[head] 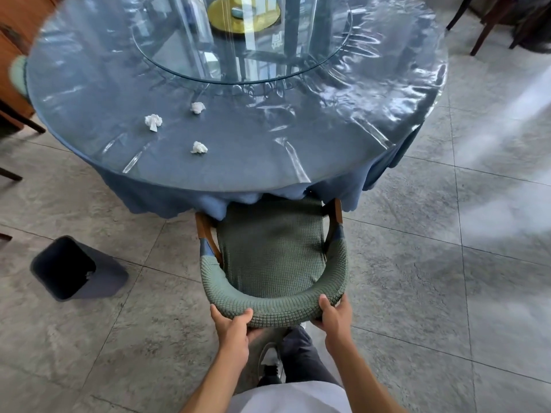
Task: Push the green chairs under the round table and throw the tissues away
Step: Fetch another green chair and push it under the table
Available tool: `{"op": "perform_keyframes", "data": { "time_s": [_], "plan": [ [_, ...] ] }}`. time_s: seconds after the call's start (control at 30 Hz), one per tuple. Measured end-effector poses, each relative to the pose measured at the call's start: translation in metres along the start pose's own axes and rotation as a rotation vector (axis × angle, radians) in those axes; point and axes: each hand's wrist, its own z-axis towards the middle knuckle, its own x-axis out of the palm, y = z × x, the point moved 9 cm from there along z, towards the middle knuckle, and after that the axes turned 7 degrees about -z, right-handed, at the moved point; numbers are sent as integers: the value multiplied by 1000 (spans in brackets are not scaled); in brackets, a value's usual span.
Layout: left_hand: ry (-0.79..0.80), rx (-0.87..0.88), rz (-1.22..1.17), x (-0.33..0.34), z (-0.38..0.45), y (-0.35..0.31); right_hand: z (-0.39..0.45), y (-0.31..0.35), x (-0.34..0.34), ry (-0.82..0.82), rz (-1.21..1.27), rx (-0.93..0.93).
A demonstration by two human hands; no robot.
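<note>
Green chair point(272, 251) stands with its seat front under the round counter point(343, 129); left grip point(231, 321) and right grip point(334, 314) curl around its backrest. Three tissues point(199, 147) lie on the counter, bin point(74, 268) on the floor.

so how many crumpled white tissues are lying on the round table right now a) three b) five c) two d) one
a) three: one crumpled white tissue sits to the left, a second lies nearer the glass turntable, and a third lies closest to the edge of the round table with the blue cloth.
</note>
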Motion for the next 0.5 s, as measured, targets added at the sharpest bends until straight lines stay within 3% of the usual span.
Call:
{"op": "perform_keyframes", "data": {
  "time_s": [0.5],
  "plan": [
    [-109,73,-29,67,36,-27,69,69,20,73,-35,0]
  ]
}}
